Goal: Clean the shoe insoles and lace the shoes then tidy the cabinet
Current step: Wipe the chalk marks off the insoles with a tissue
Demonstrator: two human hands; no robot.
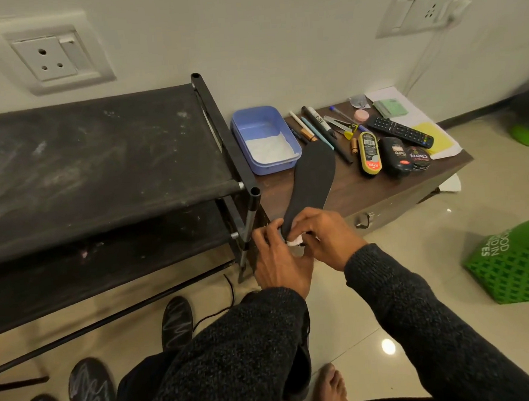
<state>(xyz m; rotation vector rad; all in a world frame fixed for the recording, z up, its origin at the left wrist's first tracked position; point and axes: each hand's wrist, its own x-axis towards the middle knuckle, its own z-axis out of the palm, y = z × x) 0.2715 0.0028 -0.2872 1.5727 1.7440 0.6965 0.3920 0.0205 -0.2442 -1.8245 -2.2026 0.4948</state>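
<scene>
head | left hand (277, 262) grips insole (310, 184) heel | right hand (322, 237) pinches white wipe (294, 240) (against heel)

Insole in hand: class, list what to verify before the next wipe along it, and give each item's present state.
1. Insole held firmly by left hand: ok.
2. White wipe pinched in right hand: ok.
3. Wipe touching insole's near end: ok.
4. Wipe damp: cannot tell.
5. More wipes in blue tub: ok.
6. Three other insoles within reach on floor: ok.
</scene>
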